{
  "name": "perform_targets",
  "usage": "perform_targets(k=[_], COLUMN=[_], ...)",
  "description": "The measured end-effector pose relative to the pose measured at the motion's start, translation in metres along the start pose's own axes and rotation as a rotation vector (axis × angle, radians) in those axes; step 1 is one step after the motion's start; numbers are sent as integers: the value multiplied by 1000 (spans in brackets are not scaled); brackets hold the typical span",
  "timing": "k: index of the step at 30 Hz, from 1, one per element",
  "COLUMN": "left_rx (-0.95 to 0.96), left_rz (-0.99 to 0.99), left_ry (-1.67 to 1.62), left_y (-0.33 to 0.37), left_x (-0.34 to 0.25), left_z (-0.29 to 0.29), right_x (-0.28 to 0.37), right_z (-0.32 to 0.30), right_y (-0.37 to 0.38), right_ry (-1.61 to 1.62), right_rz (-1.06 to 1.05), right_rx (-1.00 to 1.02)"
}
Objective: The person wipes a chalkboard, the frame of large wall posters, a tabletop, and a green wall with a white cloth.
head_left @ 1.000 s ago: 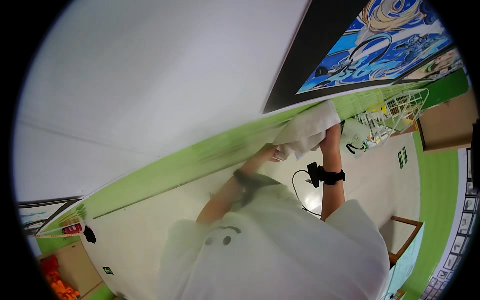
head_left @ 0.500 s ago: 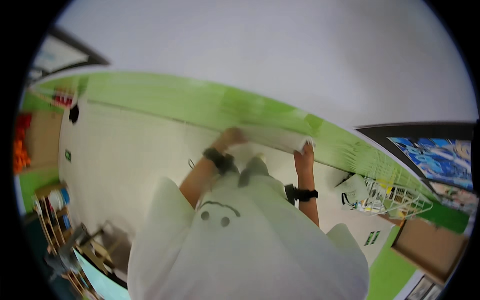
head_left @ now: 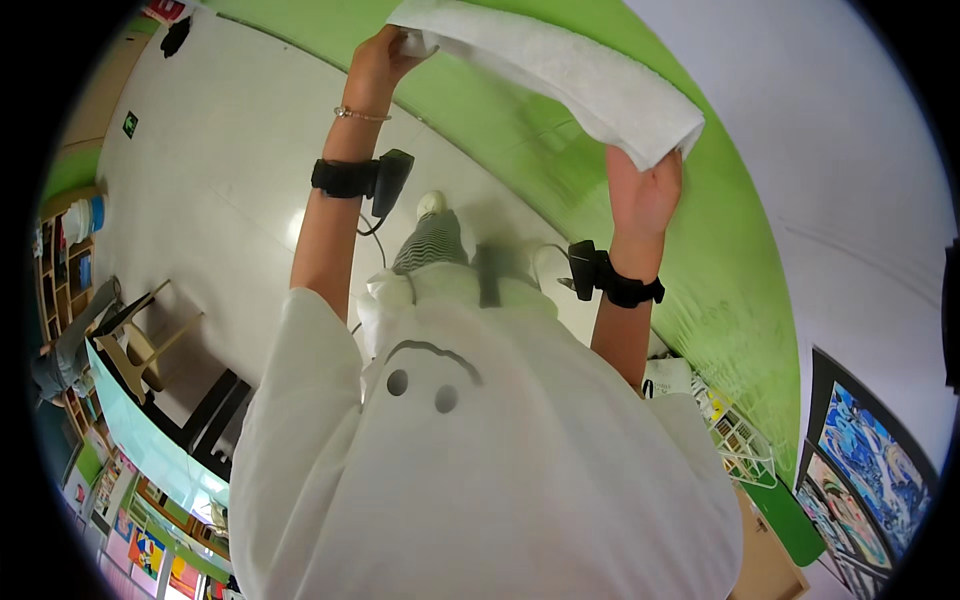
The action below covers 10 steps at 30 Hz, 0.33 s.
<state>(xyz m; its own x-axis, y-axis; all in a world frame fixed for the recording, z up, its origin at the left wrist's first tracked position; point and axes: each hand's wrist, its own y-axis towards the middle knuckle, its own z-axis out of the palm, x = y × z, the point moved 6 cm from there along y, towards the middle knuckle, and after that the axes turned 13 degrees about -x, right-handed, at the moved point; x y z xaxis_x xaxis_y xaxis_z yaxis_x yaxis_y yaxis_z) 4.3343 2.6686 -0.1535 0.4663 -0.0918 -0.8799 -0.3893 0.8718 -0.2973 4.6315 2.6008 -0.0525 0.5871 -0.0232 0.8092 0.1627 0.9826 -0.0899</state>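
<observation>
I hold a white towel [head_left: 560, 70] stretched out in front of me, against a green band of wall [head_left: 720, 260]. My left hand [head_left: 378, 58] grips its left end near the top of the picture. My right hand [head_left: 645, 190] grips the right end, where the cloth folds over my fingers. Both forearms carry black wrist straps, and a small black device [head_left: 392, 178] hangs from the left one. My white shirt [head_left: 470, 450] fills the lower half of the view.
A white floor [head_left: 200, 160] lies to the left, with a wooden chair [head_left: 140, 330] and shelves at the far left. A white wire basket [head_left: 745, 445] stands at the lower right beside a colourful picture [head_left: 870, 460]. A white wall rises behind the green band.
The view has swung sharply. The towel, earlier bunched between my hands close to the wall, is now spread wide, with both arms raised and further apart.
</observation>
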Motion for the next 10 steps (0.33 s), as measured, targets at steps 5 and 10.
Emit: perform_targets(k=[5,10], left_rx=[6,205], left_rz=[-344,52], left_ry=[-185,626], left_y=[30,25], left_x=[73,113], left_z=[-67,-132], right_x=[-63,-145], right_z=[-1,-55], right_y=[16,25], right_ry=[-174,-348], right_rz=[88,349], right_rx=[-84,-296])
